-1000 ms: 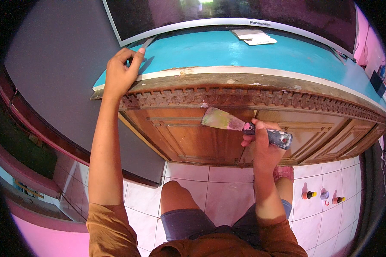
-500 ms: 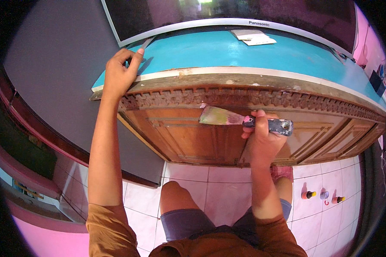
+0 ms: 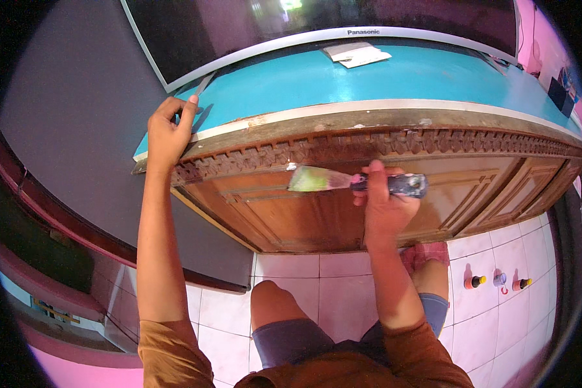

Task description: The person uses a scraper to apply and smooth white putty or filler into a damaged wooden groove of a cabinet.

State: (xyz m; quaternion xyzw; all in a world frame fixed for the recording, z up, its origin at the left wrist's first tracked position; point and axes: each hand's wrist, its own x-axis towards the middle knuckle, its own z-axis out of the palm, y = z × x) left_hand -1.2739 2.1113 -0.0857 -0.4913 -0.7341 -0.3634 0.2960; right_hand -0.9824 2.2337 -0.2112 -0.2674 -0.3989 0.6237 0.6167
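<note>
"Could any lettering be read?"
"Yes: one dark word (image 3: pixel 363 32) towards one o'clock, on the silver lower frame (image 3: pixel 394 33) of the television (image 3: pixel 323 21)."
"And on the white card (image 3: pixel 366 56) below it?"
"Any print there was too small to make out, as on the little bottles (image 3: pixel 476 282) at four o'clock."

Holds the left hand (image 3: pixel 170 134) at upper left, fingers (image 3: pixel 165 110) curled; clenches the right hand (image 3: pixel 389 204) in a grip, right of centre.
</note>
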